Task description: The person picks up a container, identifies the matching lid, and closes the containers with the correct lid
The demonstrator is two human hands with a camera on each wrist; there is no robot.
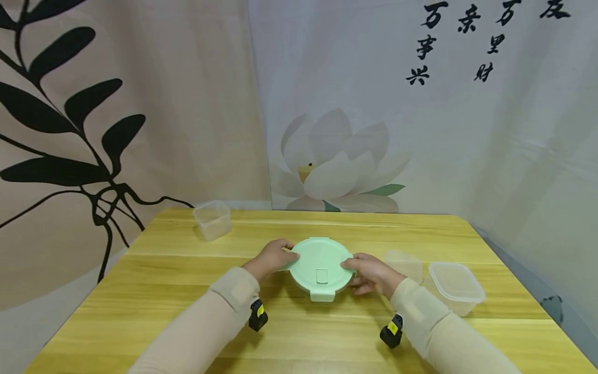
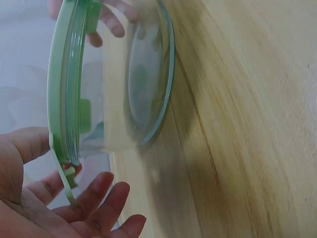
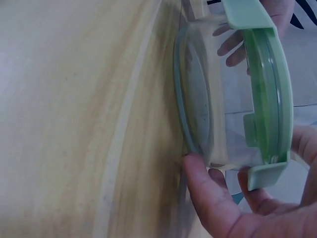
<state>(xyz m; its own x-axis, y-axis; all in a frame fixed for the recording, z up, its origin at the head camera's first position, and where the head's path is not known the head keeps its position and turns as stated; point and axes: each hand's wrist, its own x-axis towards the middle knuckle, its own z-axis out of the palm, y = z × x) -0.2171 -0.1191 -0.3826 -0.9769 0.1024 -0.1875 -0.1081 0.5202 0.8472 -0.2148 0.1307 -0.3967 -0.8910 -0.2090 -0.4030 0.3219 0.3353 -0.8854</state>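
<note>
Both hands at a round glass container on the bench

The green-lidded container (image 1: 321, 267) sits between the left hand (image 1: 272, 258) and right hand (image 1: 372, 274), each grip curled on its rim.

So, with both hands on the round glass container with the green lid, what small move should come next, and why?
Probably press the raised side flaps down. The round glass container with the green lid stands on the wooden table, the lid seated flat. The left hand and right hand hold opposite sides, and in the wrist views the flaps there stick out unlatched, as does the front flap.
</note>
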